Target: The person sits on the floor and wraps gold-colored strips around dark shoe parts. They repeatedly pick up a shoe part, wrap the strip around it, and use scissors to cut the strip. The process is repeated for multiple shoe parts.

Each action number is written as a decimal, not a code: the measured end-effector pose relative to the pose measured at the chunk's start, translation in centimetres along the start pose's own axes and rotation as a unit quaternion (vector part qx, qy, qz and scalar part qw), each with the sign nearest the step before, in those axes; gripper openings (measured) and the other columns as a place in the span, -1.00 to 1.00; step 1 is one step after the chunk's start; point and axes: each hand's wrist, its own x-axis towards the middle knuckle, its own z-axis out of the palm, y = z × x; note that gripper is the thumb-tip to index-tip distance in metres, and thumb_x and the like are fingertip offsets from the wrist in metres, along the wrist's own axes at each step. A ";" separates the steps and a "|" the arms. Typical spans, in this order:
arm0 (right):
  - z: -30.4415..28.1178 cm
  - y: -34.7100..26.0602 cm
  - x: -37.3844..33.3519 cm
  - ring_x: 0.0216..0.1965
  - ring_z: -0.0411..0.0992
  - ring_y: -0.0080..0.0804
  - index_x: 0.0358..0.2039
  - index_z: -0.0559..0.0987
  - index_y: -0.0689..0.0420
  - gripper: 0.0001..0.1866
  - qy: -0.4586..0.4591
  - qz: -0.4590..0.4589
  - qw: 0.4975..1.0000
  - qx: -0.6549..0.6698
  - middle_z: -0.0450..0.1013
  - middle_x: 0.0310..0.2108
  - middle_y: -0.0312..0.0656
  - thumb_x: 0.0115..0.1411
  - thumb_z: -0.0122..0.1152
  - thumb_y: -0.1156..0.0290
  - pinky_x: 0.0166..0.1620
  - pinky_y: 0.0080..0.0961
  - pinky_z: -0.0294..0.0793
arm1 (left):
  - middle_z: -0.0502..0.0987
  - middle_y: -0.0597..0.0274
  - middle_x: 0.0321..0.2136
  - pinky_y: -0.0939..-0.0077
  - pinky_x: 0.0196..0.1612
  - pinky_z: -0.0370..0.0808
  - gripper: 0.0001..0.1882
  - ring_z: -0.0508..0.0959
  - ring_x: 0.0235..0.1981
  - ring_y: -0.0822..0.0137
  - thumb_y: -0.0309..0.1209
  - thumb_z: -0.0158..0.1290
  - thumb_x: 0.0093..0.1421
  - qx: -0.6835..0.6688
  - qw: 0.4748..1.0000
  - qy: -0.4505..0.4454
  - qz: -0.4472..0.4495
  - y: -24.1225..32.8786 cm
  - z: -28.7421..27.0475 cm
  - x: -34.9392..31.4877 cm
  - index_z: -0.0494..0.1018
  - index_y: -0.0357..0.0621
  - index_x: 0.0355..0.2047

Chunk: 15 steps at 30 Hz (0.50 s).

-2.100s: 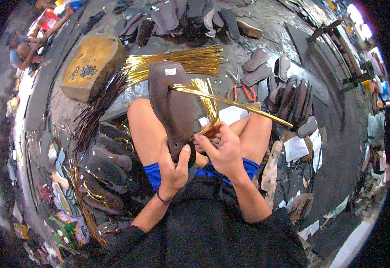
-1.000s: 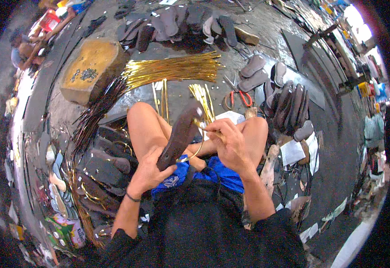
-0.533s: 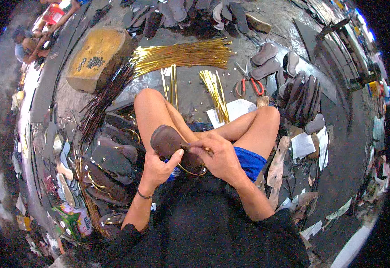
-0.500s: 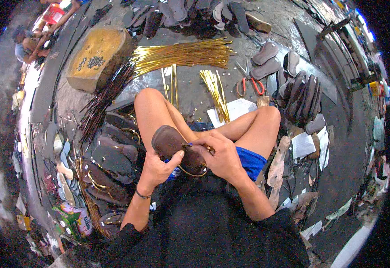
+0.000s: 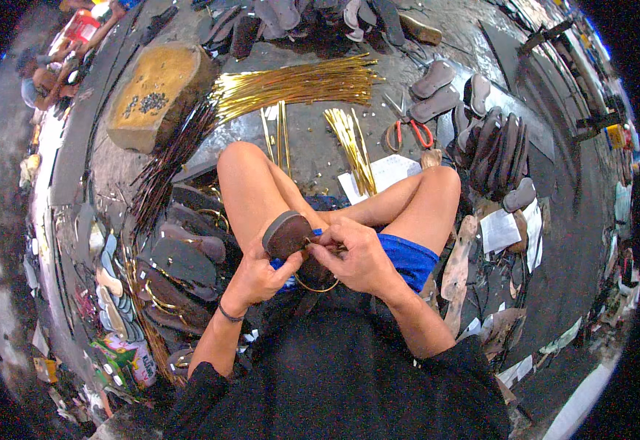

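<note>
Over my lap, my left hand grips a dark brown sandal sole tilted upward, its thumb lying along the near side. My right hand is closed in a pinch at the sole's right edge, on what looks like the end of a thin gold strap; the fingers partly hide it. A gold strap loop curves out below the sole, between the two hands. The sole's lower part is dark and mostly hidden by my hands.
Ahead lie a large bundle of gold strips, a smaller bundle and red-handled scissors. A wooden block with small dark bits stands front left. Sandals lie left, stacked soles right. A person sits far left.
The sole has tipped, showing more of its edge, and shifted slightly right. My right fingers have moved slightly down, closer to my left thumb. The thin dark, blue-tinged piece they held no longer shows clearly.
</note>
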 end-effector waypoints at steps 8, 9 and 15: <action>-2.2 1.0 -0.2 -0.48 0.47 -0.45 -0.36 0.61 0.23 -0.89 -0.074 -0.040 0.995 0.056 0.49 -0.49 -0.20 0.11 0.35 0.50 -0.38 -0.45 0.46 | 0.57 0.11 -0.12 0.37 0.06 0.46 -0.57 0.54 -0.06 0.27 -0.45 0.22 0.14 -0.021 0.999 -0.028 -0.019 -0.6 -0.4 0.2 0.44 -0.24 0.02; -1.7 1.3 -0.5 -0.47 0.46 -0.56 -0.24 0.59 0.23 -0.80 -0.085 0.055 0.986 0.133 0.50 -0.47 -0.27 0.12 0.36 0.49 -0.38 -0.51 0.48 | 0.57 0.12 -0.13 0.38 0.05 0.46 -0.59 0.55 -0.07 0.28 -0.45 0.22 0.15 -0.010 1.000 -0.021 -0.005 -0.7 -0.3 0.2 0.45 -0.25 0.00; -1.7 1.5 0.6 -0.24 0.53 -0.27 -0.01 0.38 0.26 -0.38 -0.035 0.053 0.992 0.106 0.52 -0.36 -0.17 -0.01 0.52 0.33 0.02 -0.36 0.44 | 0.59 0.21 -0.18 0.42 -0.02 0.48 -0.74 0.55 -0.14 0.37 -0.52 0.18 0.18 -0.081 0.992 0.096 -0.010 -0.1 -0.4 0.9 0.50 -0.27 -0.10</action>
